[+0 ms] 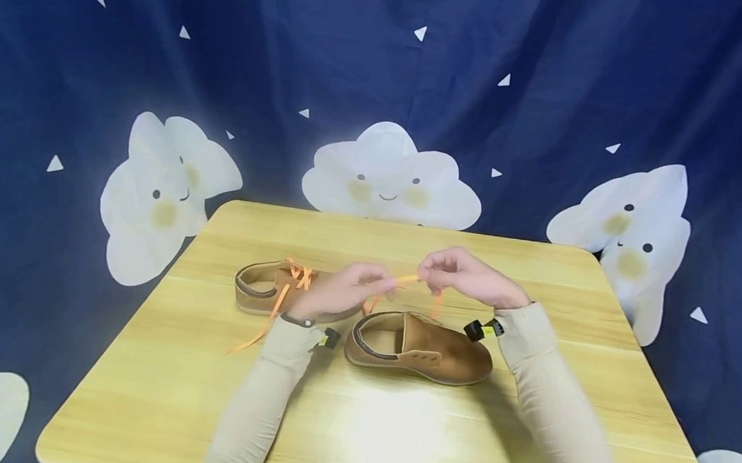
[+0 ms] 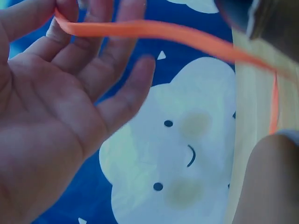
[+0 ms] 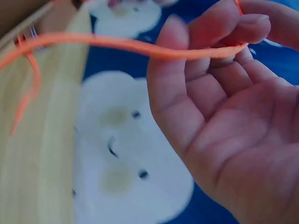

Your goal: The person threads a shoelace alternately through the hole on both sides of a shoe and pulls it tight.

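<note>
Above a brown shoe (image 1: 459, 354), an orange shoelace (image 1: 408, 280) is stretched between my two hands. My left hand (image 1: 345, 288) pinches it between thumb and forefinger, with the other fingers spread in the left wrist view. With thumb and fingertips, my right hand (image 1: 467, 274) holds the lace too. A loose length of the shoelace (image 3: 25, 93) hangs down in the right wrist view. The near shoe lies toe to the right, and its visible eyelets carry no lace. Behind my left forearm stands a second brown shoe (image 1: 255, 301), partly hidden, with orange laces (image 1: 304, 278) crossed through it.
Both shoes stand on a light wooden table (image 1: 176, 389). One lace end (image 1: 246, 344) from the far shoe trails onto the tabletop at left. A dark blue curtain (image 1: 369, 54) with white clouds hangs behind the table.
</note>
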Demonstrator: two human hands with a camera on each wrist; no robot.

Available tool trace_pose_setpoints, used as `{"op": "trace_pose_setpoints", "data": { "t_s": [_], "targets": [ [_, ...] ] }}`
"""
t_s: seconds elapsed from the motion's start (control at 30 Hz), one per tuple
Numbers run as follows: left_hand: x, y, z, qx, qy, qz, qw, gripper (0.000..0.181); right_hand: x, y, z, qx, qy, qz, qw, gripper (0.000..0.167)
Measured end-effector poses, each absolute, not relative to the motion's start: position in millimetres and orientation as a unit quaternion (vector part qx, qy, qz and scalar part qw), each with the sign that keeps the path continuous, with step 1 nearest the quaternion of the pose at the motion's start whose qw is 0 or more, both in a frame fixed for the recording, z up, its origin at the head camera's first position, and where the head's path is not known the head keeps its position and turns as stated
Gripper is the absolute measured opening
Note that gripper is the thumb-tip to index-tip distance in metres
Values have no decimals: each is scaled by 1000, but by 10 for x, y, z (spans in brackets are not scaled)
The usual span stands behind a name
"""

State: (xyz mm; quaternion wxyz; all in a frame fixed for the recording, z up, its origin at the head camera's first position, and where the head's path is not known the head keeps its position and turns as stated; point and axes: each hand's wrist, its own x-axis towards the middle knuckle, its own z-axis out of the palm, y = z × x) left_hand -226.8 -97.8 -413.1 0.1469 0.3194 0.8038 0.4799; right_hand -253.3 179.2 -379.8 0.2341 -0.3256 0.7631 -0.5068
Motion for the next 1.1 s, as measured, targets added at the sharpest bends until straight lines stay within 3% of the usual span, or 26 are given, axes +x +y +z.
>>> {"op": "trace_pose_setpoints", "data": {
  "t_s": [0.37, 0.5, 0.7, 0.9, 1.1],
  "targets": [
    [-2292, -1189, -4075, 341, 786, 486, 172, 41, -2292, 2383, -3907, -293, 784, -516, 182, 13],
    [-2275, -1282, -4068, 333, 779, 496, 187, 41, -2277, 2609, -3922, -297, 781, -514, 192, 10],
    [-2247, -1349, -4054, 311, 784, 506, 178, 25, -2310, 2874, -4055, -344, 783, -463, 233, 10],
    [-2201, -1267, -4006, 330, 767, 509, 207, 31, -2365, 2703, -4142, -399, 795, -400, 223, 11],
    [-2154, -1115, -3955, 360, 801, 441, 183, 22, -2234, 2102, -4018, -371, 827, -401, 134, 19]
  ]
}}
